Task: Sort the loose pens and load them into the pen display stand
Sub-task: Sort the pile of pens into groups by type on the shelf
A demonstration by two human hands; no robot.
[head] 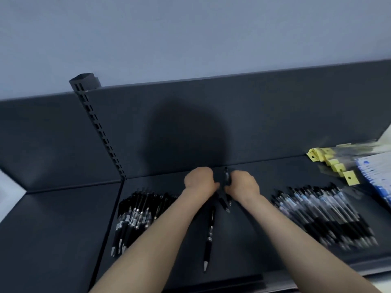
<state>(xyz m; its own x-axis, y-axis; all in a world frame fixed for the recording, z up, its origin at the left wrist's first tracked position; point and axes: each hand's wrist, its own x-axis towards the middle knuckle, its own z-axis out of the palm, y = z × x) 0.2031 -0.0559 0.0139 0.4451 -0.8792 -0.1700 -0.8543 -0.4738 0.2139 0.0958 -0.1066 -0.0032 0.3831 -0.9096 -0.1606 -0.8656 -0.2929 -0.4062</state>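
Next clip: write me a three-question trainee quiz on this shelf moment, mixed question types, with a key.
1. True or false: the single pen lying alone mid-shelf touches the left pile of pens.
2. Multiple choice: the yellow-tagged packets lie A) at the shelf's right end, B) on the left pile of pens, C) in a hand.
3. Fill in: the right hand grips a ____ that sticks up past its fingers.
Key: 1 false, they lie apart; 2 A; 3 black pen.
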